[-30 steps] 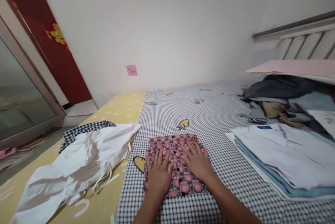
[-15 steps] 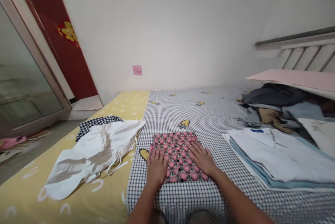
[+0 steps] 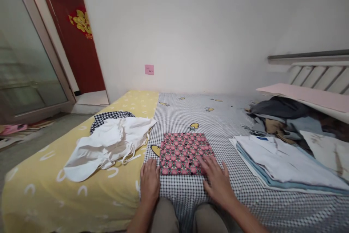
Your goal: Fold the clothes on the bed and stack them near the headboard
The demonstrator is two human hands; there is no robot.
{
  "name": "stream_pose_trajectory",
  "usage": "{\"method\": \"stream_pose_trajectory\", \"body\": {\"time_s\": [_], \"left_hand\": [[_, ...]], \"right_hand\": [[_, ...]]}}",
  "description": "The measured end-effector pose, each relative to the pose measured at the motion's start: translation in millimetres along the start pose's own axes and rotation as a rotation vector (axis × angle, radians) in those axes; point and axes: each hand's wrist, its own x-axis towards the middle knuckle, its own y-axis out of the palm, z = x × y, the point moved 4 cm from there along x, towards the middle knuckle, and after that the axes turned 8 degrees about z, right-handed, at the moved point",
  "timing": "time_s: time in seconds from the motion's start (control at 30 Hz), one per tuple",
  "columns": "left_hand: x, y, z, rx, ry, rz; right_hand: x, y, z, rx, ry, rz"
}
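A folded pink floral shirt (image 3: 180, 153) with dark buttons down its middle lies flat on the checked bedsheet (image 3: 180, 116) in front of me. My left hand (image 3: 149, 180) rests on the sheet just left of the shirt's near left corner, fingers stretched forward, holding nothing. My right hand (image 3: 216, 178) lies at the shirt's near right corner; its fingertips touch the cloth, its fingers are spread and the thumb is apart.
To the left, a crumpled white garment (image 3: 109, 145) with ties overlaps a black-and-white gingham cloth (image 3: 105, 118) on yellow bedding (image 3: 103, 200). At right lies a stack of folded shirts (image 3: 283, 160), with piled dark clothes (image 3: 280, 107) behind it under a pink board (image 3: 305, 93).
My left hand has slid off the shirt onto the sheet at its left. My right hand has drawn back toward the near right corner. The view has shifted slightly.
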Motion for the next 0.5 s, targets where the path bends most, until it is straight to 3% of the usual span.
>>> {"method": "stream_pose_trajectory", "body": {"time_s": [0.1,0.2,0.33,0.5], "left_hand": [[-8.0,4.5,1.0,0.125,0.018,-0.027],[-10.7,9.3,0.6,0.220,-0.008,-0.021],[-10.3,12.4,-0.7,0.323,-0.003,0.004],[-10.5,15.2,-0.2,0.371,-0.004,0.006]], "right_hand": [[22.2,-2.7,47.8,-0.054,-0.061,0.093],[47.9,3.8,72.7,-0.070,-0.002,0.231],[69.3,7.3,82.4,0.003,0.053,0.322],[85.5,3.4,70.4,0.405,0.139,0.375]]}}
